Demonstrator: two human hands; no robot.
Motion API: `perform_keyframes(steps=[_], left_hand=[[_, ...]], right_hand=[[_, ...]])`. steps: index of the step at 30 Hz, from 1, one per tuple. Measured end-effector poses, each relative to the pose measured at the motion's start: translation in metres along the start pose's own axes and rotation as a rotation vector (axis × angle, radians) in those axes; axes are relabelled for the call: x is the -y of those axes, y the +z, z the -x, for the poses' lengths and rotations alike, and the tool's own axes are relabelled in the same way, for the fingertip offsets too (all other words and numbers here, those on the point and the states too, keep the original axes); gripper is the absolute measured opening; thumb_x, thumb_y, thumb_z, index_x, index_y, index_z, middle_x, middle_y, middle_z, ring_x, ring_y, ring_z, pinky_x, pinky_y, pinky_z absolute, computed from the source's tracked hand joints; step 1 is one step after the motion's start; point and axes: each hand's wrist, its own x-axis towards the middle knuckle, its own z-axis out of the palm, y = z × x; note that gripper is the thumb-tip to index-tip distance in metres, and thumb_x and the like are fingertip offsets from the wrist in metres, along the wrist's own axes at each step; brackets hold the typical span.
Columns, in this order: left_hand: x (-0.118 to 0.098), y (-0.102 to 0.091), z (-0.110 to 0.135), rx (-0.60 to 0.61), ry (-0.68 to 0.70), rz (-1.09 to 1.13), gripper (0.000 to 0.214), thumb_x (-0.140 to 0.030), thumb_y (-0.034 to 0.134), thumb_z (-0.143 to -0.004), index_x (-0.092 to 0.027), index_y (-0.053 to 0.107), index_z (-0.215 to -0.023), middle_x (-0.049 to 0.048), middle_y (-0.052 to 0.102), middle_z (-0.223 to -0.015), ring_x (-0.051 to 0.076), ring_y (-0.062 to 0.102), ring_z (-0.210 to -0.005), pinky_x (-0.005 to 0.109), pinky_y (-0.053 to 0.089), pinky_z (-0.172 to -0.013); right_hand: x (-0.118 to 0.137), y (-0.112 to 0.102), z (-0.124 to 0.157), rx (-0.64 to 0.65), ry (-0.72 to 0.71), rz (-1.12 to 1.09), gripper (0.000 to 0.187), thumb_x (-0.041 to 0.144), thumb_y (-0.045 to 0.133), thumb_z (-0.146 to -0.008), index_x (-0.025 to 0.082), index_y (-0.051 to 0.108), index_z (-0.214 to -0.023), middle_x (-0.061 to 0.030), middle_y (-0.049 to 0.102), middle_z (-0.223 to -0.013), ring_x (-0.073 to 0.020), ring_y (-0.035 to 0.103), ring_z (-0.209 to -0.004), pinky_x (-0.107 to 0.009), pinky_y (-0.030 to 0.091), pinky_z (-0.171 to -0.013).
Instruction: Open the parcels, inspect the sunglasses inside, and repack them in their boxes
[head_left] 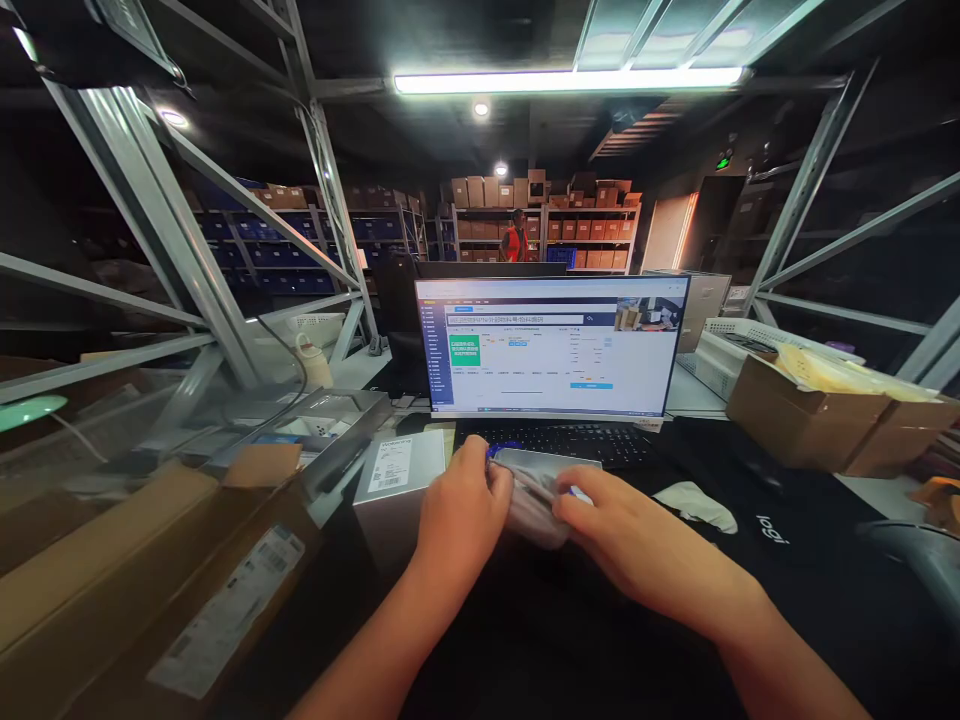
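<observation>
Both hands hold a small clear plastic bag point(534, 515) in front of the keyboard. Blue shows at its upper edge, and I cannot make out its contents. My left hand point(463, 505) is closed in a pinch on the bag's left side. My right hand point(619, 525) grips the right side between thumb and fingers. A silver-grey box point(420, 462) with a white label stands just left of my left hand. Behind the bag lies a pale flat piece point(551, 458), partly hidden by it.
A lit monitor point(555, 350) stands behind a black keyboard point(592, 440). An open cardboard box point(150, 560) sits at left, cardboard boxes point(795, 410) at right. A mouse point(761, 475) and crumpled white item point(697, 505) lie on the black mat point(810, 590). A person point(514, 240) stands by far shelves.
</observation>
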Motion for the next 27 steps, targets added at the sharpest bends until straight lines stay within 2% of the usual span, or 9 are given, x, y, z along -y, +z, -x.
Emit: perform_keyframes(steps=[3,7,11,14,18,21,24,25,27], left_hand=[[-0.002,-0.001,0.003,0.041,0.034,0.034,0.008,-0.015,0.048,-0.086,-0.023,0.049,-0.086,0.0021,0.06,-0.076,0.022,0.061,-0.071,0.028,0.034,-0.061],[-0.003,-0.001,0.005,0.12,0.017,0.331,0.008,-0.017,0.045,-0.088,-0.023,0.05,-0.088,-0.0024,0.059,-0.073,0.017,0.058,-0.065,0.026,0.036,-0.061],[-0.004,0.003,0.011,0.196,0.015,0.682,0.009,-0.024,0.044,-0.095,-0.023,0.052,-0.099,-0.0009,0.065,-0.088,0.016,0.061,-0.078,0.025,0.043,-0.07],[-0.005,0.006,0.016,0.328,0.064,0.799,0.011,-0.027,0.044,-0.098,-0.023,0.054,-0.103,-0.0012,0.064,-0.088,0.015,0.059,-0.078,0.024,0.043,-0.069],[-0.006,0.009,0.017,0.376,0.057,0.912,0.008,-0.023,0.045,-0.097,-0.023,0.053,-0.098,-0.0023,0.059,-0.08,0.013,0.053,-0.07,0.023,0.041,-0.065],[-0.008,0.013,0.02,0.362,0.019,1.016,0.01,-0.027,0.044,-0.099,-0.023,0.049,-0.106,0.0016,0.066,-0.091,0.016,0.061,-0.082,0.027,0.047,-0.075],[-0.01,0.021,0.027,0.319,0.058,1.103,0.027,-0.037,0.045,-0.1,-0.024,0.042,-0.124,0.0097,0.064,-0.124,0.022,0.06,-0.114,0.038,0.045,-0.101],[-0.01,0.024,0.029,0.311,0.089,1.108,0.04,-0.041,0.051,-0.097,-0.025,0.038,-0.131,0.0117,0.057,-0.136,0.025,0.055,-0.124,0.042,0.041,-0.107],[-0.012,0.032,0.033,0.32,0.116,1.044,0.078,-0.044,0.072,-0.082,-0.025,0.028,-0.143,0.0142,0.045,-0.149,0.03,0.047,-0.135,0.047,0.037,-0.113]], right_hand=[[0.004,-0.015,0.007,0.114,0.061,-0.073,0.011,0.013,0.054,-0.095,0.023,0.058,-0.095,-0.0056,0.06,-0.118,-0.0179,0.065,-0.092,-0.032,0.058,-0.081],[0.006,-0.026,0.012,0.149,0.107,-0.186,0.008,0.022,0.06,-0.095,0.027,0.062,-0.101,-0.0025,0.056,-0.131,-0.0171,0.067,-0.101,-0.03,0.058,-0.087],[0.007,-0.017,0.009,-0.006,0.134,-0.218,0.033,0.016,0.048,-0.099,0.028,0.057,-0.128,-0.0073,0.053,-0.142,-0.0185,0.066,-0.112,-0.032,0.057,-0.092],[0.005,-0.005,0.007,-0.073,0.116,-0.09,0.045,0.009,0.05,-0.096,0.027,0.054,-0.137,-0.0104,0.057,-0.141,-0.0229,0.069,-0.109,-0.035,0.061,-0.086],[-0.003,0.004,0.007,-0.2,0.008,0.051,0.039,0.007,0.053,-0.093,0.022,0.062,-0.128,-0.0108,0.067,-0.129,-0.0246,0.073,-0.096,-0.036,0.062,-0.073],[-0.009,0.008,0.006,-0.322,-0.041,-0.006,0.028,0.009,0.053,-0.095,0.018,0.066,-0.118,-0.009,0.073,-0.117,-0.0215,0.073,-0.095,-0.031,0.061,-0.075],[-0.015,0.012,0.003,-0.417,0.024,-0.09,0.013,0.014,0.057,-0.095,0.018,0.069,-0.099,-0.0057,0.076,-0.099,-0.0176,0.073,-0.083,-0.027,0.058,-0.072],[-0.016,0.012,0.003,-0.466,0.076,-0.106,0.01,0.016,0.059,-0.094,0.018,0.069,-0.093,-0.0049,0.075,-0.092,-0.0171,0.072,-0.079,-0.027,0.056,-0.07],[-0.016,0.011,0.001,-0.567,0.207,-0.144,0.01,0.019,0.063,-0.092,0.018,0.068,-0.084,-0.0033,0.073,-0.081,-0.0162,0.069,-0.072,-0.026,0.054,-0.067]])
